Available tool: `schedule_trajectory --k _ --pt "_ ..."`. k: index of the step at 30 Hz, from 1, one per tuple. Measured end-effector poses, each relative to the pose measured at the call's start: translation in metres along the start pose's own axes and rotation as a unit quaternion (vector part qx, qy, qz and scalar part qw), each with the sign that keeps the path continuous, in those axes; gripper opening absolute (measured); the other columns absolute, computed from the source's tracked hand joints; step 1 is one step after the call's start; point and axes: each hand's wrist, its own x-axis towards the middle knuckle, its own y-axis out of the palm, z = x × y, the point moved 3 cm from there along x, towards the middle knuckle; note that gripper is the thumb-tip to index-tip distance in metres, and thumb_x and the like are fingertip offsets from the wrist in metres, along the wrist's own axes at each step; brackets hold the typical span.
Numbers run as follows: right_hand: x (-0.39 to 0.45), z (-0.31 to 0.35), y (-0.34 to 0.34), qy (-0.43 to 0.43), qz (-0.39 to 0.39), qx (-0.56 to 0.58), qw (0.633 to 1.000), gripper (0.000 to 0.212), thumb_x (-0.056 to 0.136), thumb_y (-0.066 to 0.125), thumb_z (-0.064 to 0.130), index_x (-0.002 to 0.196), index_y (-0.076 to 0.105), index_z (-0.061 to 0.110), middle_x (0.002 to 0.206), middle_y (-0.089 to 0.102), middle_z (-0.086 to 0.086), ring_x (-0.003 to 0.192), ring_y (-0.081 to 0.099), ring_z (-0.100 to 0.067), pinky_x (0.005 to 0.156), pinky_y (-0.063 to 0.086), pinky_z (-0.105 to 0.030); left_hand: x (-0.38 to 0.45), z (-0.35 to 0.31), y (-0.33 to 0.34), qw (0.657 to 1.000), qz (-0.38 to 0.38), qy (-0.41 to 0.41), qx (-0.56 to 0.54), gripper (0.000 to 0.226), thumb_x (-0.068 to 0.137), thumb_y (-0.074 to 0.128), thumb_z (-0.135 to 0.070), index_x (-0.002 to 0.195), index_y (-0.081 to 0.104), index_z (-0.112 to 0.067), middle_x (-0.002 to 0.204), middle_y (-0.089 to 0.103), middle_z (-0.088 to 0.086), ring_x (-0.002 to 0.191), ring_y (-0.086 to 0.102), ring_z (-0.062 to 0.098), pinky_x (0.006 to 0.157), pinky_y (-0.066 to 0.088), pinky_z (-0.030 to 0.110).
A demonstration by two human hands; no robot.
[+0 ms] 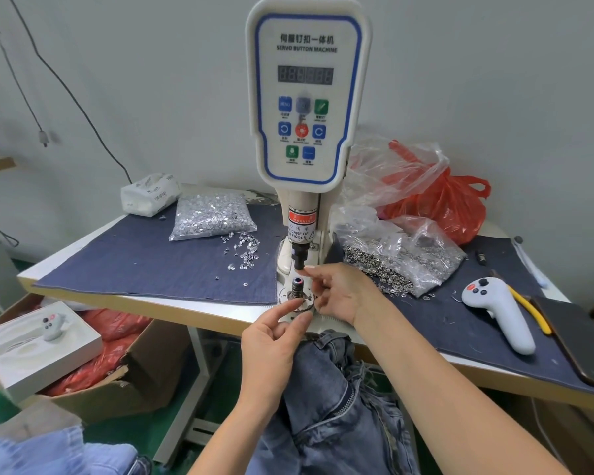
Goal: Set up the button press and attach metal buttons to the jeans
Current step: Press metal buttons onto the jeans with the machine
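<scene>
A white servo button machine (307, 97) stands at the table's middle, its dark upper punch (298, 257) above the lower die post (297, 286). My right hand (336, 289) reaches in from the right; its fingertips are at the upper punch, and whether they pinch a button I cannot tell. My left hand (275, 332) hovers just below the die with index finger and thumb extended, holding nothing visible. Blue jeans (330, 399) lie bunched in my lap below the table edge. A bag of silver tacks (211, 214) lies left of the machine, a bag of metal buttons (402, 258) to the right.
Loose tacks (244, 252) lie scattered on the denim mat (134, 255). A white handheld controller (498, 313), yellow pliers (532, 310) and a dark phone (583, 341) lie at the right. A red plastic bag (439, 200), a tissue pack (150, 193) and a cardboard box (100, 365) are around.
</scene>
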Motion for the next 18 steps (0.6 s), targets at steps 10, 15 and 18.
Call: schedule_trajectory --k 10,15,18 --pt "-0.030 -0.023 -0.026 -0.255 0.072 -0.269 0.926 0.018 0.091 0.060 0.021 0.080 0.072 0.013 0.074 0.067 -0.002 0.070 0.060 -0.009 0.068 0.047 -0.021 0.009 -0.006 -0.004 0.987 0.144 0.020 0.066 0.016 0.093 0.056 -0.012 0.103 0.048 -0.021 0.065 0.047 0.012 0.064 0.042 0.020 0.064 0.036 0.029" --pt "-0.023 -0.024 -0.035 -0.217 0.156 -0.405 0.875 0.011 0.091 0.061 0.022 0.084 0.067 0.016 0.072 0.060 0.007 0.064 0.051 0.001 0.060 0.041 -0.012 0.020 -0.014 0.006 0.959 0.152 0.082 0.224 0.024 0.094 0.050 -0.004 0.091 0.035 -0.023 0.065 0.052 -0.005 0.058 0.044 0.007 0.061 0.038 0.023" --pt "-0.018 -0.027 -0.035 -0.202 0.183 -0.398 0.876 0.030 0.090 0.059 0.030 0.061 0.058 0.022 0.058 0.040 0.009 0.053 0.033 -0.003 0.048 0.028 -0.013 0.021 -0.013 0.008 0.934 0.187 0.101 0.288 0.029 0.094 0.047 -0.003 0.090 0.035 -0.029 0.075 0.053 -0.010 0.066 0.049 0.007 0.065 0.040 0.023"
